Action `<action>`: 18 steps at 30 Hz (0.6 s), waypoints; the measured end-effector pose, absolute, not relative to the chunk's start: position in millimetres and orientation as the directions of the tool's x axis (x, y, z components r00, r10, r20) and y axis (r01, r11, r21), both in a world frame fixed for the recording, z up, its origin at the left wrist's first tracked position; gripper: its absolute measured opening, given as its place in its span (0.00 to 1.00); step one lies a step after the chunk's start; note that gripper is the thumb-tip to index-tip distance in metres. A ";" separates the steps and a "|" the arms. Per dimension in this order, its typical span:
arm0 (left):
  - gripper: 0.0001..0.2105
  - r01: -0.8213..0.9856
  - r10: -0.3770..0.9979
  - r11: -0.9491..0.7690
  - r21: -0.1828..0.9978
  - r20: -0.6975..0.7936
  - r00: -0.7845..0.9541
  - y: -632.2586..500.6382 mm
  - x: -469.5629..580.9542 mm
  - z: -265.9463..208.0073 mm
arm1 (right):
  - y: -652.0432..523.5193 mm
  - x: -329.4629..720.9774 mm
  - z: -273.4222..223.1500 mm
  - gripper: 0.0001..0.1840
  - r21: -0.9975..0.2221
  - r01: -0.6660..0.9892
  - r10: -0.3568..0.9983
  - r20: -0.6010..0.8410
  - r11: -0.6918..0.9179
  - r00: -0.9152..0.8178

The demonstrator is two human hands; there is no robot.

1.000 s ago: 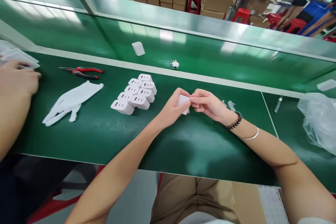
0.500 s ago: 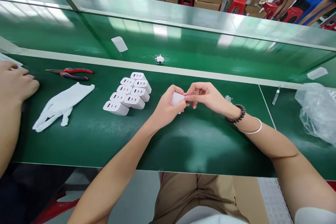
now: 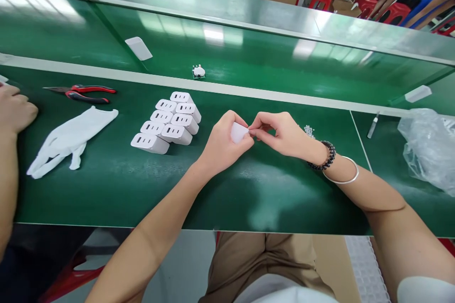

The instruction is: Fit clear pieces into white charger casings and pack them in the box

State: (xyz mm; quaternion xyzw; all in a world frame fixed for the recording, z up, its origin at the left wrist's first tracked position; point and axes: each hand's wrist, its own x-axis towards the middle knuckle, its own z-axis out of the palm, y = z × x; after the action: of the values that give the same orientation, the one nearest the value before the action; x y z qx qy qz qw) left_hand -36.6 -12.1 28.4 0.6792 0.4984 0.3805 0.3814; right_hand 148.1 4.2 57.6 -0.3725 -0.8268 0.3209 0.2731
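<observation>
Over the green table, my left hand (image 3: 225,144) is closed round a white charger (image 3: 239,132), one flat side of which shows between thumb and fingers. My right hand (image 3: 279,133) meets it at the right end, thumb and forefinger pinched together against the charger; whatever they pinch is too small to make out. To the left of my hands, several white chargers (image 3: 177,134) with dark port slots stand in two slanting rows. A little heap of small clear pieces (image 3: 309,130) lies behind my right wrist.
At the left lie red-and-black pliers (image 3: 85,93) and a white glove (image 3: 76,135), with another person's hand (image 3: 16,109) beside them. A small circuit part (image 3: 198,72) sits on the back ledge. A pen-like tube (image 3: 373,126) and a clear plastic bag (image 3: 430,147) are at the right.
The view has shifted slightly, so the items at the left and back appear further left and higher. My hands keep the same hold on the charger, with the right fingertips still at its end.
</observation>
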 end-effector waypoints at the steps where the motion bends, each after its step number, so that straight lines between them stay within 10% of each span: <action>1: 0.07 0.405 0.966 -0.225 0.886 0.150 0.209 -12.5 -36.1 29.1 | 3.8 148.1 56.9 0.04 -0.726 0.442 0.786 0.219 0.527 -0.577; 18: 0.08 0.379 0.866 -0.500 0.779 0.457 0.205 -18.4 -32.3 24.8 | -10.0 146.9 63.8 0.06 -0.505 0.492 0.681 0.309 0.709 -0.664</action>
State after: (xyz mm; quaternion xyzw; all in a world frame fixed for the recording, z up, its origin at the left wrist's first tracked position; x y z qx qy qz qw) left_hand -32.3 -18.4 24.8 0.7306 0.4258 0.4652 0.2617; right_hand 146.9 -10.0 63.8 -0.3288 -0.8916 0.1932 0.2443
